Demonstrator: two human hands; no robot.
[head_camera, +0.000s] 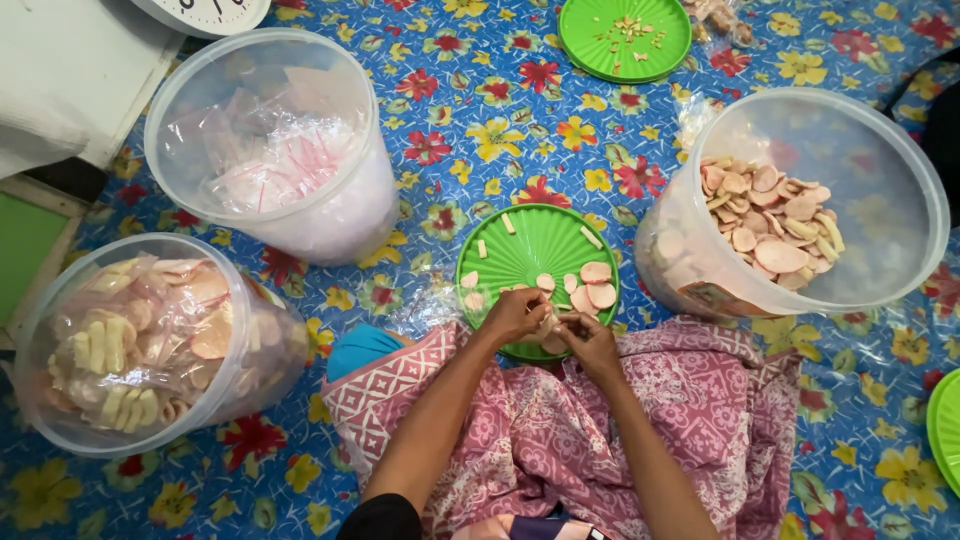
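My left hand (513, 314) and my right hand (588, 338) meet over the near edge of a green plate (540, 240), fingers closed together on a small clear bag holding pale crackers (549, 326). Loose pink round crackers (597, 283) and short pale sticks lie on the plate. My lap is covered by a pink patterned cloth (700, 400).
A clear bucket of loose pink crackers (790, 215) stands at the right. A bucket of filled cracker bags (135, 345) is at the left, one with empty plastic bags (280, 150) behind it. Another green plate (625, 38) with crumbs lies far back on the floral mat.
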